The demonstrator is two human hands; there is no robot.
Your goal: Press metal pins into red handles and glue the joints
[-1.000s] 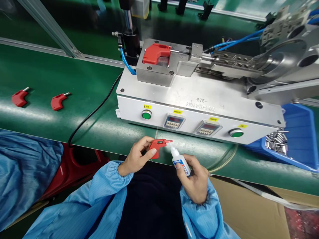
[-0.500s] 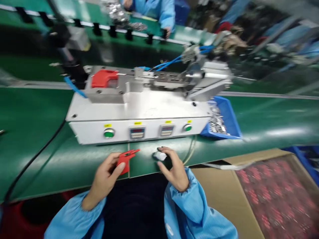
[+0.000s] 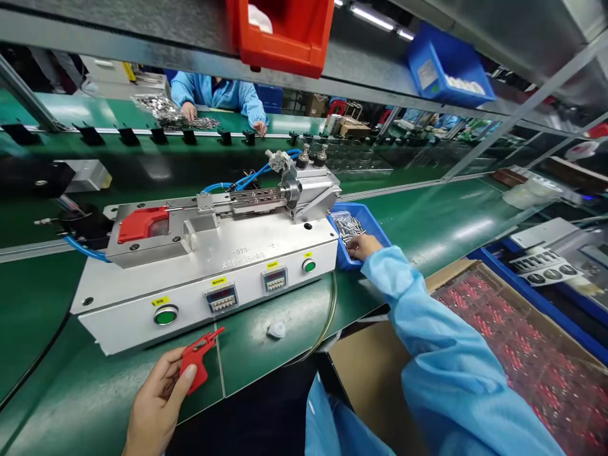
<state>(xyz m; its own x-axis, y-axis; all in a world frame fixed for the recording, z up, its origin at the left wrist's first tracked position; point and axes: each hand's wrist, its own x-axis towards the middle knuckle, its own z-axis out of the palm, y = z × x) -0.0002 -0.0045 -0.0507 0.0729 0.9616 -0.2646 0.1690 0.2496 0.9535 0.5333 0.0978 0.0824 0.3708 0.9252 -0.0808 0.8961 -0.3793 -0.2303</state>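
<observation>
My left hand [image 3: 159, 392] is closed around a red plastic gun-shaped part [image 3: 196, 361] with a thin red tip pointing up and right. My right hand [image 3: 363, 246] reaches into a blue bin [image 3: 375, 221] of small metal pieces [image 3: 346, 225]. Its fingers curl down among them, and the fingertips are hidden. Between my hands a small white cap-like thing [image 3: 276, 329] lies on the green table. Behind it stands a white machine [image 3: 247, 253] with a similar red part [image 3: 141, 224] seated in its metal fixture at the left.
A carton [image 3: 479, 278] of red parts in clear packing stands at the right. Overhead, a shelf carries a red bin [image 3: 285, 54] and a blue bin [image 3: 422, 69]. Black cable runs along the left. A co-worker's blue sleeves [image 3: 247, 101] show across the line.
My right hand has left the white cap-like thing on the table and moved right into the blue bin. My left hand keeps the red part. The view has tilted upward.
</observation>
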